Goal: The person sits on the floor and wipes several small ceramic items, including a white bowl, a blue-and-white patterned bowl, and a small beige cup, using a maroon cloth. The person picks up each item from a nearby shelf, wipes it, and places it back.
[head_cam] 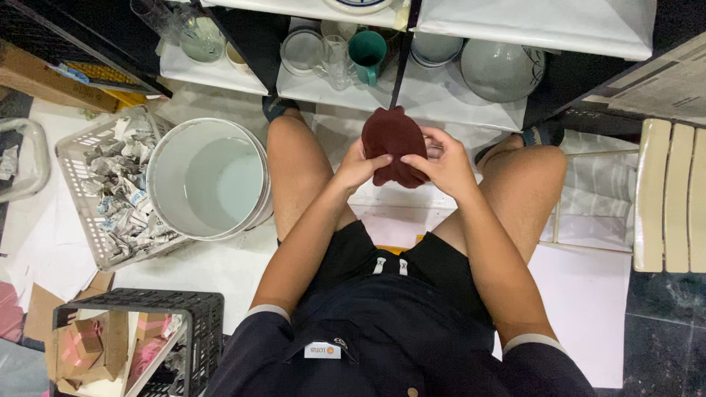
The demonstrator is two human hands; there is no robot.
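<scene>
I sit with both hands raised between my knees, holding a dark maroon cloth point(393, 140) bunched around something I cannot make out. My left hand point(358, 167) grips the cloth's left side with the thumb pressed on its front. On the right side, my right hand point(443, 163) closes over it with the fingers curled over the edge. Whatever the cloth wraps is hidden.
Low white shelves point(441, 99) ahead hold a green mug point(368, 51), glasses, plates and a grey bowl point(500, 70). A white bucket of water point(209, 180) stands at my left, beside a basket of crumpled paper point(110, 191). A black crate point(140, 338) sits near left; a cream chair point(673, 195) right.
</scene>
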